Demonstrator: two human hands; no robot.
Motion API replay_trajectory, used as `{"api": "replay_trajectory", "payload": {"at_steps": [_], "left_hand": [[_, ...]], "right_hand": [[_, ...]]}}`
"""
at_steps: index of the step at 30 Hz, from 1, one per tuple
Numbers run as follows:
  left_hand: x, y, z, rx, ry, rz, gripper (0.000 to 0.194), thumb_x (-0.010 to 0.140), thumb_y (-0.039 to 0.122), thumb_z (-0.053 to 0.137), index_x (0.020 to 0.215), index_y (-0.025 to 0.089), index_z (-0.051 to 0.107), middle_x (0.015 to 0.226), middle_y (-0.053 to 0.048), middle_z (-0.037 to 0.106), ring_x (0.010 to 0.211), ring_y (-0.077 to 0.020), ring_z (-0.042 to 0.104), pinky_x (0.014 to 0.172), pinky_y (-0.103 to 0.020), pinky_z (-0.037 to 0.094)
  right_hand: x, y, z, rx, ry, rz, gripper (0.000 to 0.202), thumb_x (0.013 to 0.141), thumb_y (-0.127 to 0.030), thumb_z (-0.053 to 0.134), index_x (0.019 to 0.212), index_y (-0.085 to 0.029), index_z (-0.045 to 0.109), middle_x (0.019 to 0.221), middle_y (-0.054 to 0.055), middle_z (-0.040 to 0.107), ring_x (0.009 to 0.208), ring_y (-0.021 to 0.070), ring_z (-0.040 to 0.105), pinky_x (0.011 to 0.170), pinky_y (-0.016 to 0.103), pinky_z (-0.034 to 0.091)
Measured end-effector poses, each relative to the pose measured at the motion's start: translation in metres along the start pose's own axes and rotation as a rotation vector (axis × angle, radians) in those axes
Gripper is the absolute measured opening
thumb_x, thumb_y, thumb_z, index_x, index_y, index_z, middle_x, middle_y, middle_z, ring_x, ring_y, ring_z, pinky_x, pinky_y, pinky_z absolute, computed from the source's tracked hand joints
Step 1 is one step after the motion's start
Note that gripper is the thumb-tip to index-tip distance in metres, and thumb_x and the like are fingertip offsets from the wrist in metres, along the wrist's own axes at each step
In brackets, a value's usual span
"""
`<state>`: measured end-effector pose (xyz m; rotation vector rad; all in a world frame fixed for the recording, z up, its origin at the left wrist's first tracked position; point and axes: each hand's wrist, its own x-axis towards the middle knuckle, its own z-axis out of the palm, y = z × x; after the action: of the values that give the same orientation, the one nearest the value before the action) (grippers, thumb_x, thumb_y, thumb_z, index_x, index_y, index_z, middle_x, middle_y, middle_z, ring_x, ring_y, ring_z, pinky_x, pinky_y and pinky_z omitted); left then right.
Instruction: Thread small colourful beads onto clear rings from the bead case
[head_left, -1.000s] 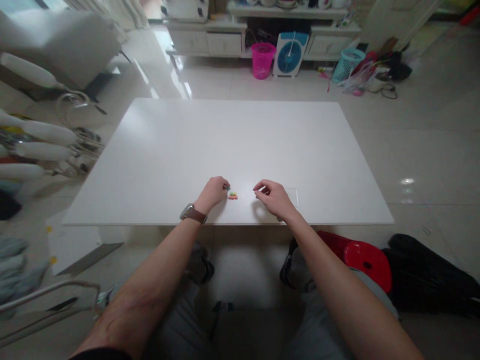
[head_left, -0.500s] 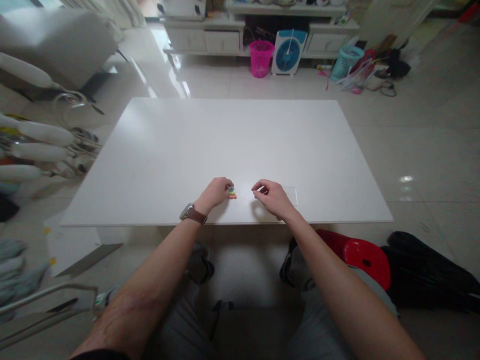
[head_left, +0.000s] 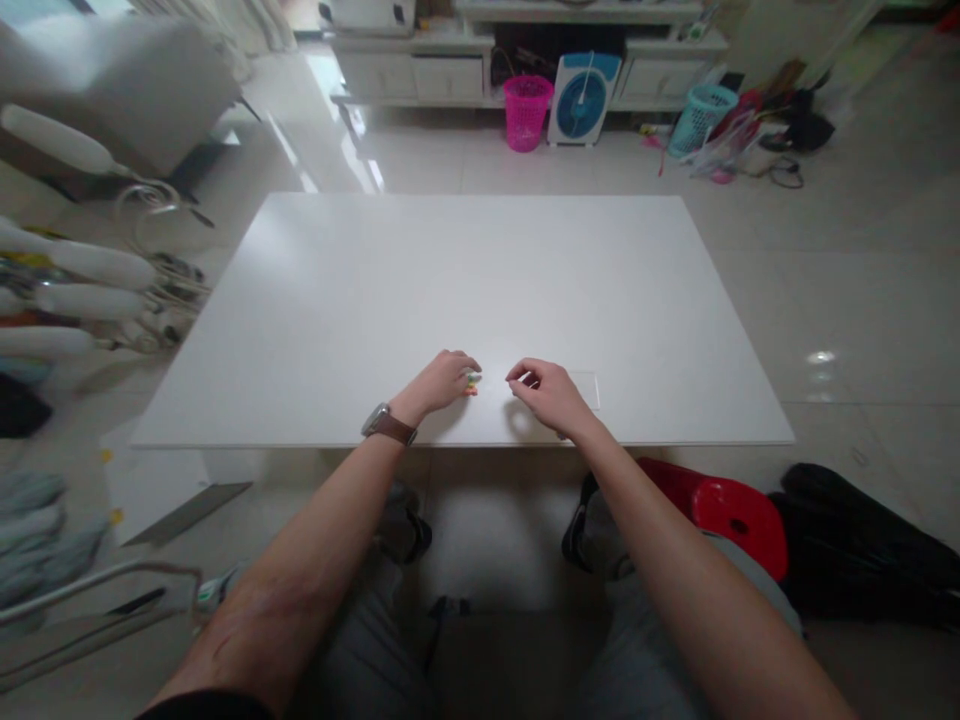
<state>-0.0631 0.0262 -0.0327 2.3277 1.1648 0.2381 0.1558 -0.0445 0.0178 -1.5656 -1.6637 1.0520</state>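
Right, the left hand curls over small colourful pieces — grip unclear; to its right, the right hand hovers, fingers bent, slightly parted.

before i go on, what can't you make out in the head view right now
- Head view: count and shapes of the small coloured pieces, too small and partly behind the left hand.
- Head view: whether the right hand pinches anything, too small and blurred.
- Head view: near side of the clear flat piece, covered by that hand.
- Head view: top of the white shelf unit, cut off by the frame edge.
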Motion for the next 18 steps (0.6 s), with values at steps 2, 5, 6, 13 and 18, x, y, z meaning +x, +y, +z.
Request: {"api": "replay_trajectory", "payload": {"at_steps": [2, 5, 6, 13, 18], "left_hand": [[-0.003, 0.001, 0.001, 0.02, -0.025, 0.056, 0.031, 0.084, 0.018, 0.062, 0.111, 0.017, 0.076, 0.112, -0.011, 0.072, 0.104, -0.0247, 0.064, 0.103, -0.042, 0.046], [-0.007, 0.005, 0.006, 0.06, -0.044, 0.056, 0.031, 0.08, 0.019, 0.067, 0.109, 0.019, 0.076, 0.111, -0.012, 0.068, 0.102, -0.0258, 0.062, 0.102, -0.043, 0.045], [-0.008, 0.006, 0.008, 0.071, -0.04, 0.044, 0.03, 0.08, 0.018, 0.067, 0.108, 0.019, 0.077, 0.111, -0.012, 0.067, 0.102, -0.0258, 0.061, 0.102, -0.043, 0.046], [-0.007, 0.006, 0.015, -0.016, 0.015, -0.021, 0.016, 0.082, 0.016, 0.065, 0.091, 0.017, 0.079, 0.096, -0.009, 0.065, 0.092, -0.0224, 0.062, 0.092, -0.037, 0.051], [-0.005, -0.004, 0.013, -0.048, 0.043, -0.051, 0.015, 0.082, 0.017, 0.064, 0.087, 0.017, 0.079, 0.095, -0.009, 0.067, 0.087, -0.0201, 0.063, 0.089, -0.035, 0.053]], "right_hand": [[0.0, 0.0, 0.0, 0.0, -0.009, 0.009, 0.009, 0.082, -0.015, 0.061, 0.08, -0.018, 0.069, 0.083, 0.001, 0.072, 0.07, 0.0127, 0.063, 0.07, 0.026, 0.047], [0.0, 0.0, -0.001, -0.002, -0.014, 0.011, 0.009, 0.083, -0.016, 0.061, 0.081, -0.019, 0.069, 0.083, 0.001, 0.072, 0.07, 0.0128, 0.063, 0.071, 0.026, 0.048], [0.0, 0.0, -0.001, -0.003, -0.013, 0.009, 0.009, 0.083, -0.016, 0.061, 0.081, -0.019, 0.069, 0.082, 0.001, 0.072, 0.07, 0.0129, 0.063, 0.071, 0.026, 0.048], [0.001, -0.004, -0.004, 0.018, -0.01, 0.001, 0.009, 0.082, -0.018, 0.06, 0.079, -0.019, 0.068, 0.081, 0.002, 0.071, 0.069, 0.0133, 0.062, 0.069, 0.027, 0.048], [0.001, -0.007, -0.018, 0.04, 0.031, 0.0, 0.01, 0.081, -0.022, 0.06, 0.081, -0.019, 0.069, 0.08, 0.003, 0.071, 0.073, 0.0153, 0.064, 0.07, 0.028, 0.05]]}}
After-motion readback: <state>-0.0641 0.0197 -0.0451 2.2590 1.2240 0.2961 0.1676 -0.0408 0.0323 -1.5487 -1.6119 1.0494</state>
